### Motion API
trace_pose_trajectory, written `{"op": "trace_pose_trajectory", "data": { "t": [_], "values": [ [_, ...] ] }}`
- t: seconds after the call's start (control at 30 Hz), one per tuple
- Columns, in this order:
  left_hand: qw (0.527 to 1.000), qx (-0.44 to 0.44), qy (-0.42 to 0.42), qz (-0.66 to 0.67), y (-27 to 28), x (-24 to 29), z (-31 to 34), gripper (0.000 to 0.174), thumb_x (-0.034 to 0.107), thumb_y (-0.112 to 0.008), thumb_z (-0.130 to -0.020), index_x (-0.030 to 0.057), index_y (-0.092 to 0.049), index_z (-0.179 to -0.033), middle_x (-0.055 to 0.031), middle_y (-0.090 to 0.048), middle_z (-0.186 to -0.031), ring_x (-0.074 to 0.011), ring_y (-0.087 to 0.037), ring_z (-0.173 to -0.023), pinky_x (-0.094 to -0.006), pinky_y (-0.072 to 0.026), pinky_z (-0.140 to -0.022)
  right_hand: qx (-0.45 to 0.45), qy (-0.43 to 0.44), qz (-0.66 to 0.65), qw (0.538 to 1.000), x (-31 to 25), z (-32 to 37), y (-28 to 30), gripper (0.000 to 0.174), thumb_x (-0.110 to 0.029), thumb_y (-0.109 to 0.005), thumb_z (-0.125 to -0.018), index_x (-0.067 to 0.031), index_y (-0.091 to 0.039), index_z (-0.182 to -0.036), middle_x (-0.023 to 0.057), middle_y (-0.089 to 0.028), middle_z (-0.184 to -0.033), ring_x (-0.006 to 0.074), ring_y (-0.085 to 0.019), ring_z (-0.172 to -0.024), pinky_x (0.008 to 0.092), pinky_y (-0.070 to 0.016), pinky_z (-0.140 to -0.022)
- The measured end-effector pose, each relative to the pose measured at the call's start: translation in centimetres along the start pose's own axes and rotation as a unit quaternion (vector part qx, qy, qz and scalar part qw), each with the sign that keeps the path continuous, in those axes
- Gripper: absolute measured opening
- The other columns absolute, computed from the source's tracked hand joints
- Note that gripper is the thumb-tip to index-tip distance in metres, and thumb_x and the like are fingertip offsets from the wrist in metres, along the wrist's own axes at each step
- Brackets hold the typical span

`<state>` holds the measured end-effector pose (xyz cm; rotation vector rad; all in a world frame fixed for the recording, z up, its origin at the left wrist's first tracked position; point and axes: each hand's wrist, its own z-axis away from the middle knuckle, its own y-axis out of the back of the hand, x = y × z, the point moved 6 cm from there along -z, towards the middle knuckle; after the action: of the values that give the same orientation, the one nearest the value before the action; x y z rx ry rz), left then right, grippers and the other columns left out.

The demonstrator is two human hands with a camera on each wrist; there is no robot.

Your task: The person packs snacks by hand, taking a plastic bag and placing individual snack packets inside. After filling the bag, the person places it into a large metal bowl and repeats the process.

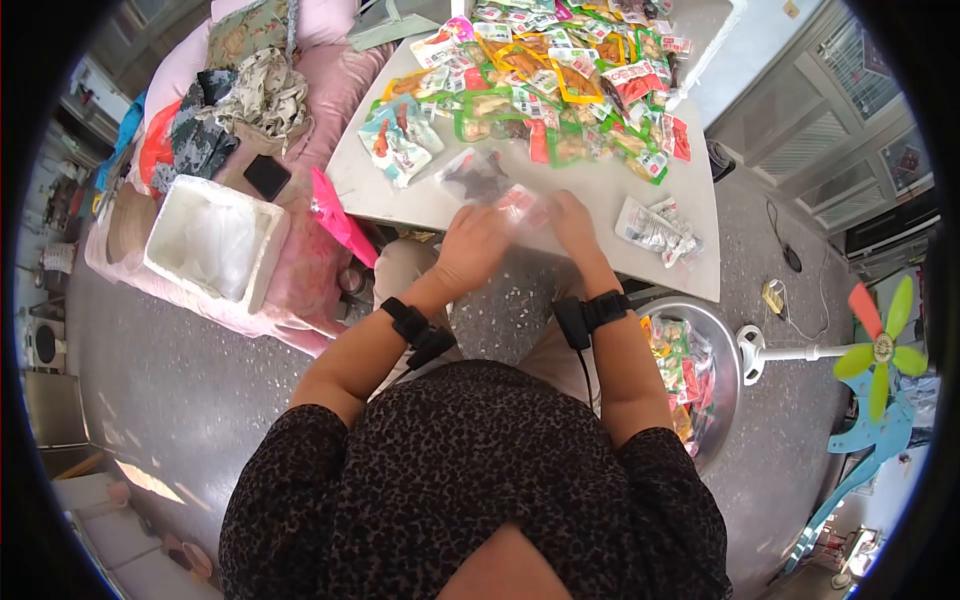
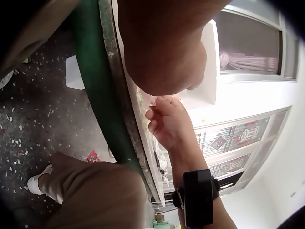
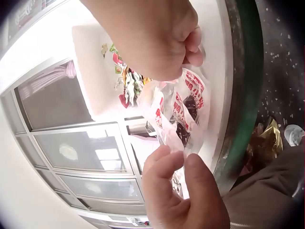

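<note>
A clear plastic bag (image 1: pixel 520 205) with red printing stretches between both hands over the table's near edge. My left hand (image 1: pixel 474 243) pinches one edge of it; the thumb and forefinger of that left hand (image 3: pixel 183 191) show close up in the right wrist view. At the bag's other side my right hand (image 1: pixel 575 228) holds on with curled fingers, seen too in the left wrist view as the right hand (image 2: pixel 169 121). Something dark (image 1: pixel 475 176) in clear wrapping lies just beyond the left hand, and dark shapes show through the printed bag (image 3: pixel 183 107).
Many colourful food packets (image 1: pixel 560 80) cover the far part of the white table (image 1: pixel 390 205). A white-blue pouch (image 1: pixel 398 140) lies left, silvery packets (image 1: pixel 655 230) right. A metal basin (image 1: pixel 722 400) of packets stands lower right, near a fan (image 1: pixel 882 347). A foam box (image 1: pixel 215 245) sits left.
</note>
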<state>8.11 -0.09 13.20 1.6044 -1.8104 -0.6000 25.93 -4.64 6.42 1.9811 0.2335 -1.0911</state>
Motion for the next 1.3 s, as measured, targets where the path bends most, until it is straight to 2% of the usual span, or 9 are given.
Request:
{"op": "trace_pose_trajectory", "data": {
  "t": [0.1,0.2,0.4,0.53,0.7,0.9,1.07,1.17,1.3],
  "values": [
    [0.997,0.044,0.015,0.064,2.7,-0.4,-2.1,0.012,0.000,-0.053,-0.065,0.0001,-0.050,-0.076,-0.0134,-0.051,-0.093,-0.0296,-0.048,-0.090,-0.0378,-0.0379,-0.079,-0.013,0.011,-0.025,1.000,-2.2,-0.9,2.3,0.014,-0.011,-0.051,-0.071,-0.0026,-0.054,-0.081,0.0116,-0.057,-0.071,0.0212,-0.054,-0.066,0.0287,-0.0422,-0.061],
    [0.978,0.077,0.094,0.169,3.5,-3.0,-2.8,0.007,-0.002,-0.048,-0.073,-0.0005,-0.048,-0.080,-0.0128,-0.052,-0.094,-0.0260,-0.050,-0.089,-0.0323,-0.0383,-0.079,-0.085,-0.112,-0.172,0.975,-2.5,-1.5,3.8,0.010,-0.011,-0.050,-0.071,-0.0037,-0.054,-0.078,0.0052,-0.057,-0.072,0.0113,-0.051,-0.064,0.0247,-0.0400,-0.057],
    [0.834,0.042,0.288,0.469,2.4,-5.6,-4.0,0.004,0.001,-0.042,-0.081,0.0025,-0.044,-0.084,-0.0074,-0.053,-0.091,-0.0107,-0.048,-0.083,-0.0245,-0.0387,-0.075,-0.133,-0.151,-0.390,0.898,-6.7,-0.5,5.7,0.014,-0.019,-0.055,-0.075,-0.0061,-0.053,-0.080,0.0012,-0.057,-0.078,0.0077,-0.048,-0.069,0.0231,-0.0379,-0.061],
    [0.775,0.055,0.318,0.543,0.9,-4.9,-3.6,0.002,0.002,-0.042,-0.082,0.0033,-0.043,-0.082,-0.0036,-0.052,-0.083,-0.0073,-0.047,-0.074,-0.0213,-0.0396,-0.068,-0.166,-0.091,-0.429,0.883,-7.8,1.7,5.5,0.038,-0.020,-0.061,-0.072,-0.0041,-0.044,-0.102,0.0060,-0.053,-0.093,0.0117,-0.049,-0.084,0.0245,-0.0385,-0.069],
    [0.801,0.101,0.326,0.492,1.2,-3.4,-3.4,0.003,0.002,-0.041,-0.082,0.0028,-0.043,-0.080,-0.0019,-0.050,-0.075,-0.0066,-0.047,-0.069,-0.0194,-0.0395,-0.063,-0.228,-0.036,-0.359,0.904,-8.8,3.6,4.8,0.070,-0.020,-0.069,-0.063,-0.0022,-0.029,-0.118,0.0116,-0.043,-0.110,0.0184,-0.043,-0.102,0.0287,-0.0386,-0.078],
    [0.841,0.113,0.307,0.430,1.2,-2.8,-3.7,0.003,0.002,-0.040,-0.083,0.0013,-0.042,-0.082,-0.0046,-0.052,-0.075,-0.0078,-0.049,-0.068,-0.0204,-0.0409,-0.061,-0.134,0.005,-0.109,0.985,-10.7,4.1,5.2,0.061,-0.019,-0.068,-0.062,0.0010,-0.038,-0.112,0.0144,-0.049,-0.102,0.0224,-0.049,-0.094,0.0316,-0.0399,-0.077],
    [0.833,0.108,0.317,0.440,1.1,-2.1,-3.5,0.003,0.002,-0.039,-0.083,0.0010,-0.041,-0.085,-0.0082,-0.055,-0.081,-0.0104,-0.051,-0.070,-0.0221,-0.0428,-0.064,-0.156,0.001,-0.094,0.983,-10.6,4.2,3.9,0.043,-0.015,-0.065,-0.064,0.0014,-0.048,-0.100,0.0106,-0.054,-0.094,0.0197,-0.052,-0.086,0.0303,-0.0409,-0.075],
    [0.809,0.090,0.313,0.489,0.1,-3.0,-2.8,0.004,0.002,-0.041,-0.082,0.0015,-0.041,-0.086,-0.0081,-0.054,-0.083,-0.0117,-0.052,-0.073,-0.0238,-0.0432,-0.067,-0.167,-0.032,-0.202,0.965,-9.6,4.4,3.5,0.036,-0.007,-0.061,-0.066,0.0007,-0.049,-0.099,0.0067,-0.052,-0.093,0.0159,-0.050,-0.086,0.0269,-0.0405,-0.075],
    [0.680,-0.014,0.358,0.640,-0.5,-3.3,-1.8,0.024,0.004,-0.047,-0.080,0.0016,-0.041,-0.103,-0.0085,-0.052,-0.096,-0.0138,-0.051,-0.086,-0.0257,-0.0408,-0.076,-0.175,-0.072,-0.306,0.933,-9.2,4.9,4.2,0.031,0.000,-0.057,-0.069,-0.0010,-0.050,-0.099,0.0035,-0.054,-0.089,0.0114,-0.052,-0.079,0.0238,-0.0424,-0.069]
  ]
}}
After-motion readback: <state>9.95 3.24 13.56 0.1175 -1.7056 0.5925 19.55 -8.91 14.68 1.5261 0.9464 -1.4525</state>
